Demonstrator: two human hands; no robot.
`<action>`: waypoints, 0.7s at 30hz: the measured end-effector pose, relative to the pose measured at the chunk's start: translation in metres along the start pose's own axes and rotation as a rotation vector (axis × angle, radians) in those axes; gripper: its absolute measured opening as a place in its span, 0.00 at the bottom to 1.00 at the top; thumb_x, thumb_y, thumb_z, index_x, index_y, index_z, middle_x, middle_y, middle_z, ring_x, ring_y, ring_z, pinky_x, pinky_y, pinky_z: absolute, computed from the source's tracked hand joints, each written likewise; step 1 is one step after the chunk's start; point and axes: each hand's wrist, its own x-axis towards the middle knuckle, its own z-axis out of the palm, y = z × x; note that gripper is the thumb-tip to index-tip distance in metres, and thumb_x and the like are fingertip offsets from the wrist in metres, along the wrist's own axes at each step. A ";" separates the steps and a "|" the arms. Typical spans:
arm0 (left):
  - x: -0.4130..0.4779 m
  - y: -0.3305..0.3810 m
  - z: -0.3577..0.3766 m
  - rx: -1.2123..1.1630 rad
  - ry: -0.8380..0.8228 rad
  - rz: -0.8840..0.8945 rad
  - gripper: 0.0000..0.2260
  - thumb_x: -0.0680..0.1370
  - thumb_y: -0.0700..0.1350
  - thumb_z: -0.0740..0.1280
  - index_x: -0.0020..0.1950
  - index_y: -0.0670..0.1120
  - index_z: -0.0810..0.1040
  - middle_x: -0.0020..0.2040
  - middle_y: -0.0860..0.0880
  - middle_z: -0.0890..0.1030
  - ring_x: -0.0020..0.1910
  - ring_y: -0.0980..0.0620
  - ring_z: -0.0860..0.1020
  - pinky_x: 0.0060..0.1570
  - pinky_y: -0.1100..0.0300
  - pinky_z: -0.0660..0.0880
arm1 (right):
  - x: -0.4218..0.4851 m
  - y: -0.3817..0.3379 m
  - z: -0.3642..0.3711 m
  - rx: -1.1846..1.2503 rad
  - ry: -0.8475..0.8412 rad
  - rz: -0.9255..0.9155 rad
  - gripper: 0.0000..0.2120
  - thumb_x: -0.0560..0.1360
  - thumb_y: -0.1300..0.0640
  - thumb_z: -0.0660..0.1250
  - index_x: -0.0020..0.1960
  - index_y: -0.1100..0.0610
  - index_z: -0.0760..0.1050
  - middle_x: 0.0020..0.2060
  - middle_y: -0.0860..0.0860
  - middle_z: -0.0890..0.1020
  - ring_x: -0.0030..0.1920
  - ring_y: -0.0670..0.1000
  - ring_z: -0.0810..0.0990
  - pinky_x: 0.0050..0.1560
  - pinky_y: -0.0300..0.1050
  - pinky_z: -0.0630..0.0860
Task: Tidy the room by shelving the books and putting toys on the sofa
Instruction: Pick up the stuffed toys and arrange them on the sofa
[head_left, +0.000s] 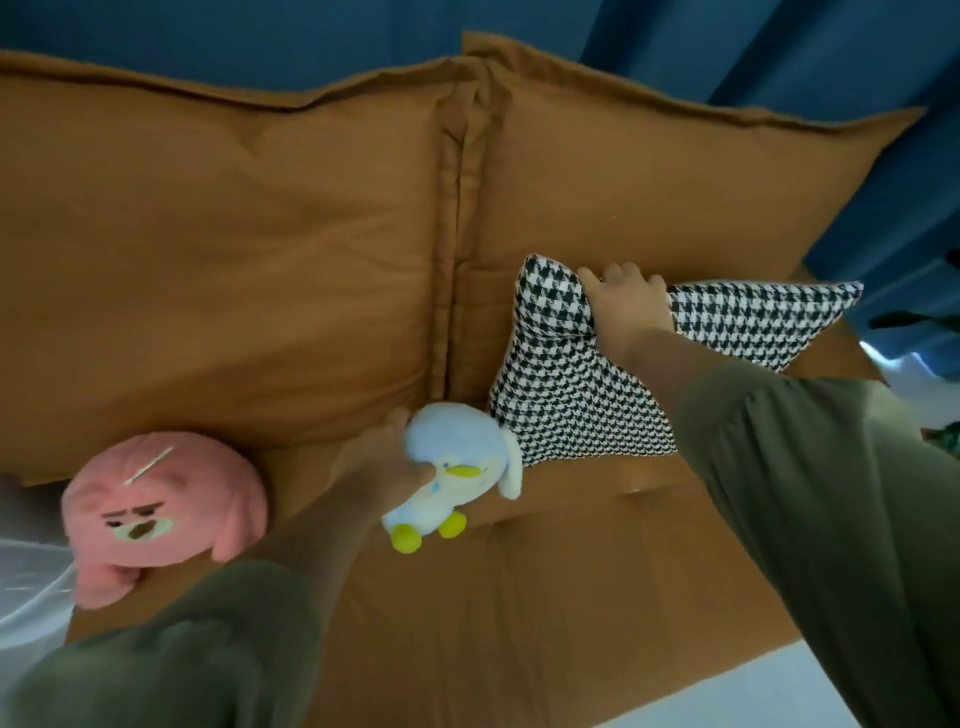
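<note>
Two plush toys meet a brown sofa (234, 249) as a person in olive sleeves tidies up. At the left, a pink bear-faced plush (161, 514) lies on the seat against the back cushion, close to the seat's left edge. To its right, the left hand (382, 462) holds a white-and-blue duck toy (457, 473) low over the seat, fingers wrapped round it, though blur hides their exact lay. Further right, the right hand (626, 306) clamps the top edge of a houndstooth cushion (571, 395), fingers curled over and bunching the fabric. The cushion leans on the sofa back, its near-left corner just beside the duck. Blue curtains (779, 52) hang behind. The likely hazard is that shifting the cushion could knock the duck off the seat, and the pink plush looks liable to slip over its edge.
</note>
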 end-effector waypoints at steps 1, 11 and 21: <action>0.005 0.008 0.006 -0.018 0.003 0.008 0.29 0.71 0.50 0.71 0.70 0.48 0.65 0.63 0.46 0.75 0.60 0.45 0.74 0.57 0.54 0.71 | 0.001 0.014 0.004 -0.010 0.011 0.004 0.33 0.68 0.67 0.69 0.69 0.53 0.61 0.58 0.56 0.73 0.61 0.57 0.70 0.63 0.57 0.68; 0.035 0.059 0.048 0.037 0.179 0.057 0.27 0.69 0.50 0.72 0.66 0.48 0.69 0.55 0.47 0.78 0.52 0.44 0.78 0.48 0.55 0.73 | 0.019 0.053 0.041 0.053 -0.022 0.052 0.39 0.70 0.70 0.66 0.75 0.53 0.53 0.69 0.58 0.66 0.71 0.59 0.62 0.72 0.66 0.54; 0.045 0.055 0.055 -0.014 0.161 0.063 0.26 0.69 0.49 0.71 0.64 0.48 0.69 0.53 0.46 0.78 0.50 0.43 0.78 0.48 0.51 0.75 | 0.020 0.043 0.052 -0.038 0.044 0.160 0.45 0.74 0.66 0.61 0.76 0.50 0.32 0.77 0.60 0.44 0.76 0.61 0.44 0.73 0.65 0.46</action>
